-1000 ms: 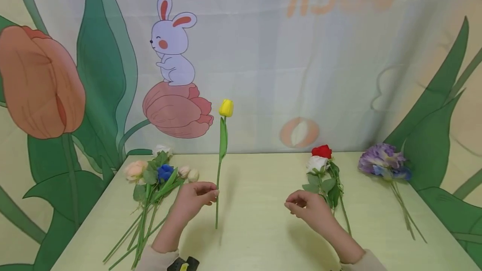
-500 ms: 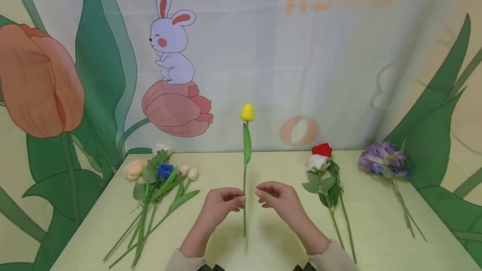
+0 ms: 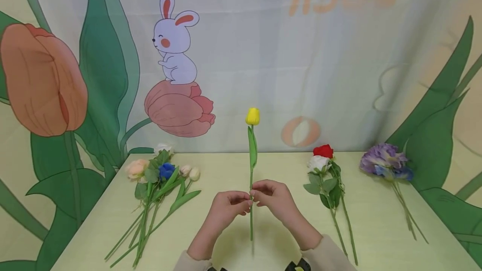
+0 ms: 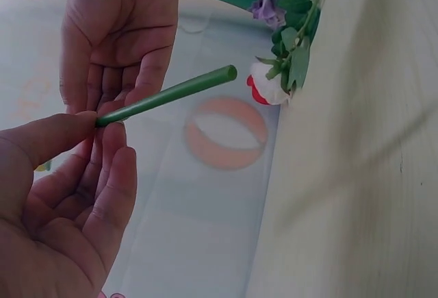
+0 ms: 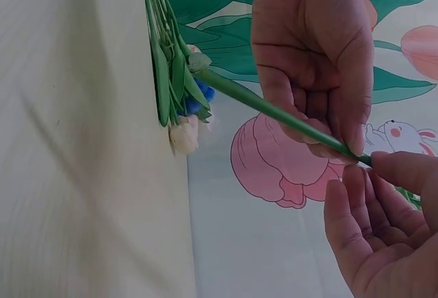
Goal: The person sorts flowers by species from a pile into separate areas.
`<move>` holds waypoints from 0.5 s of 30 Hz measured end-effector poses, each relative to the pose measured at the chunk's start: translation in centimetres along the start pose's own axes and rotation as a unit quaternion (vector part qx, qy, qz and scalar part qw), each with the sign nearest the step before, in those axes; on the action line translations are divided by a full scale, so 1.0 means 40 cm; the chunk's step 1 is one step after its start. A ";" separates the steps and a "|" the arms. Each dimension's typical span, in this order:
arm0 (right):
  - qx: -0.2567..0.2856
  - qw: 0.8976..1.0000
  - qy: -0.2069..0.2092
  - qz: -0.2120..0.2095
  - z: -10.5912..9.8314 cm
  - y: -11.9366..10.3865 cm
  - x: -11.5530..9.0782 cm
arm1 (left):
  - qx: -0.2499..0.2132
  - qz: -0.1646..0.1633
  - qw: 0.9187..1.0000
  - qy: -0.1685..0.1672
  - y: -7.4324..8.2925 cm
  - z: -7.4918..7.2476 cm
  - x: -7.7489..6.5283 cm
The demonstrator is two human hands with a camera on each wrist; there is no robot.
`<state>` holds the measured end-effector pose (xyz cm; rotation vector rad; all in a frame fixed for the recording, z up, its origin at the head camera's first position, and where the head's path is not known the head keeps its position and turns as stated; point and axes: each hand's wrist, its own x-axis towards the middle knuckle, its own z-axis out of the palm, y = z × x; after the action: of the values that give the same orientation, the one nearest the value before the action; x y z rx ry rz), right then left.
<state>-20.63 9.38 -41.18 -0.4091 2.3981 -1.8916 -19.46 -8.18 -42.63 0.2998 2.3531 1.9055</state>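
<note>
A yellow tulip stands upright in the air above the middle of the table, its long green stem pointing down. Around mid-stem my left hand pinches it between thumb and fingers. Just above that spot, my right hand also has thumb and fingertips on the stem. Seen from the left wrist, the cut end of the green stem sticks out past the left thumb. In the right wrist view, the right thumb presses on the stem beside the left fingertips.
On the table, a bunch of flowers with a blue bloom and a peach bloom lies at left. Right of the hands lie a red rose and a white rose. Purple flowers lie farther right. A printed curtain hangs behind.
My left hand has carried the yellow tulip rightward to the middle. My right hand has come in from the right and now takes hold of the stem too.
</note>
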 end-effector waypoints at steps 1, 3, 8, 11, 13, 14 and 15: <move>0.001 1.000 -0.001 0.001 0.001 0.002 0.001 | 0.004 0.000 1.000 -0.004 0.000 -0.002 -0.001; 0.004 1.000 -0.004 0.002 0.003 0.009 0.004 | 0.018 0.001 1.000 -0.016 -0.001 -0.009 -0.003; 0.004 1.000 -0.008 0.018 0.007 0.028 0.011 | 0.087 0.004 0.995 -0.045 -0.013 -0.049 -0.015; 0.003 0.999 -0.012 0.042 0.008 0.042 0.016 | 0.141 -0.003 0.990 -0.033 -0.028 -0.087 -0.023; 0.002 0.998 -0.017 0.063 0.008 0.053 0.017 | 0.180 -0.012 0.984 -0.013 -0.039 -0.118 -0.029; 0.003 0.997 -0.018 0.073 0.008 0.060 0.017 | 0.200 -0.017 0.980 -0.002 -0.046 -0.135 -0.031; 0.003 0.996 -0.020 0.082 0.008 0.068 0.017 | 0.220 -0.024 0.975 0.009 -0.051 -0.153 -0.034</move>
<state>-21.68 9.47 -43.78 -0.2402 2.3217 -1.8017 -19.54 -14.74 -43.38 0.2530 2.7482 1.3511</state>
